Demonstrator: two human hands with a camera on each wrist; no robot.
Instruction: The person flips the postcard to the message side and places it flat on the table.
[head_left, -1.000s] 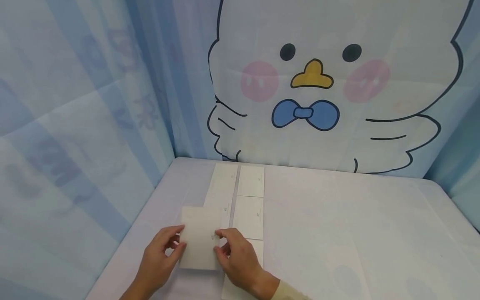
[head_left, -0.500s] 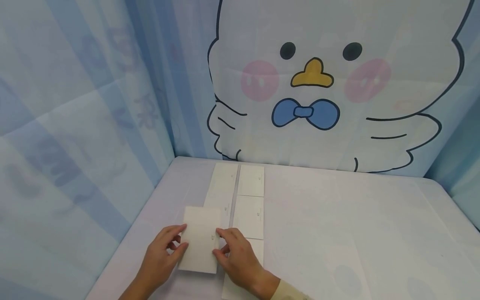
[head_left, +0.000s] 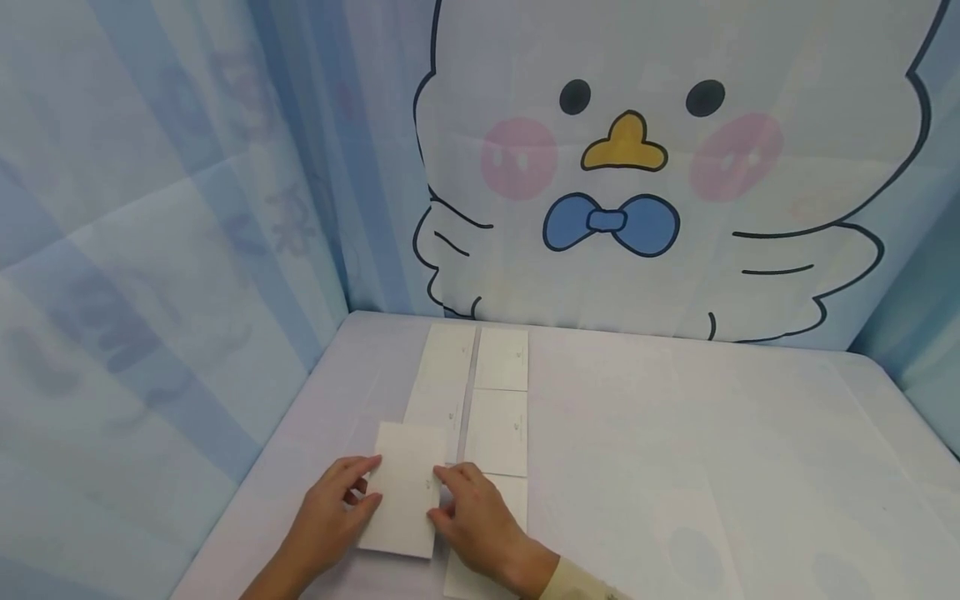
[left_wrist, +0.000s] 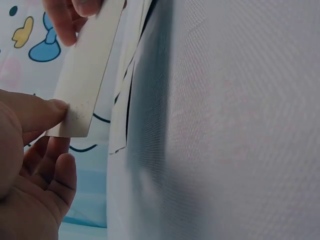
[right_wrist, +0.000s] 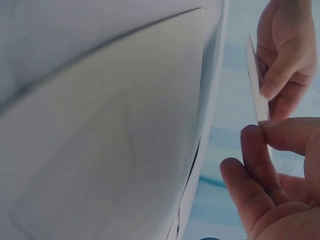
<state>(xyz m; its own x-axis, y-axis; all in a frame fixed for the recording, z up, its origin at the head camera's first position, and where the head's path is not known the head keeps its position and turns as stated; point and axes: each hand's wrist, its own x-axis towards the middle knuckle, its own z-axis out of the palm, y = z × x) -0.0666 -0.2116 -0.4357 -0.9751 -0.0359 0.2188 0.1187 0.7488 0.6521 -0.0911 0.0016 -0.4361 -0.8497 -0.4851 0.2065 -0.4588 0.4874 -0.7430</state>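
A cream card (head_left: 405, 492) with a small print near its right edge is held slightly raised over the table, left of centre in the head view. My left hand (head_left: 330, 521) pinches its left edge between thumb and fingers. At the opposite edge, my right hand (head_left: 480, 525) pinches it the same way. In the left wrist view the card (left_wrist: 85, 80) stands clear of the tabletop, and faint marks show near the left thumb. Seen from the right wrist, the card (right_wrist: 254, 82) appears nearly edge-on between the two hands.
Similar cards lie flat in two columns: a left column (head_left: 438, 375), partly covered by the held card, and a right one (head_left: 498, 433) running under my right wrist. The pale tabletop (head_left: 712, 467) extends right. Printed curtains (head_left: 187, 250) stand at the left and back.
The held card has shifted slightly right and toward the person, turning a little clockwise. Both hands have followed it slightly nearer, with their pinch kept.
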